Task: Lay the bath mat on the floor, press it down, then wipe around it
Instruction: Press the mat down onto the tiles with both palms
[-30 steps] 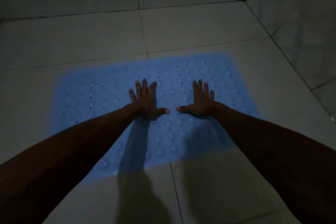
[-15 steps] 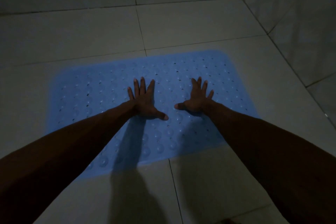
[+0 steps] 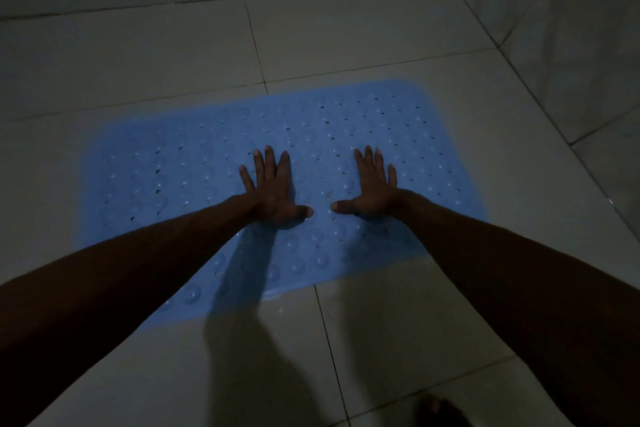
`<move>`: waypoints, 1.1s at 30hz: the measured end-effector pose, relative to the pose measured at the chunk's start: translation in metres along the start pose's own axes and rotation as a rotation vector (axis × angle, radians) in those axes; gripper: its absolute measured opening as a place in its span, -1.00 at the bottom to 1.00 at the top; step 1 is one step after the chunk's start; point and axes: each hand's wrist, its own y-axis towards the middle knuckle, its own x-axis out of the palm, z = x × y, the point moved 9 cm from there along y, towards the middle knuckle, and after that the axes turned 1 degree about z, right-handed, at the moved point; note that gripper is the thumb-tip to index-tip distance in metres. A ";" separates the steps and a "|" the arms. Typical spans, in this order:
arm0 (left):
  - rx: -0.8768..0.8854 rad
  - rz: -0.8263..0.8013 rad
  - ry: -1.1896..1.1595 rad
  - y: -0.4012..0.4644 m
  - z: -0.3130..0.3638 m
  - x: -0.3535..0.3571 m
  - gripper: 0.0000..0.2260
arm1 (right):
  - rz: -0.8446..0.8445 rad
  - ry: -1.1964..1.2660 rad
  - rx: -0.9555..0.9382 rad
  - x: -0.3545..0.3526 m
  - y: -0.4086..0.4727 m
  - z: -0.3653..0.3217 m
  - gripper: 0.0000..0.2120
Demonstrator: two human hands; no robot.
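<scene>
The blue bath mat [image 3: 194,163] lies flat on the tiled floor [image 3: 398,340], toward its far right corner. Our left hand [image 3: 273,192] and right hand [image 3: 372,189] press it mid-mat, fingers straight, grasping nothing.

Both the left hand [image 3: 272,189] and right hand [image 3: 372,189] now press the bath mat [image 3: 173,166] with fingers drawn closer together than half a second ago.
</scene>
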 end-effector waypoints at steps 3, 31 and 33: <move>-0.006 0.005 -0.008 -0.002 0.000 -0.002 0.20 | -0.007 0.002 0.024 0.001 -0.001 -0.005 0.27; 0.022 0.021 -0.020 -0.029 0.011 0.019 0.24 | -0.114 -0.058 -0.017 0.010 -0.019 -0.003 0.41; -0.033 0.020 -0.033 -0.029 0.016 0.015 0.26 | -0.130 -0.035 -0.015 0.007 -0.022 -0.001 0.41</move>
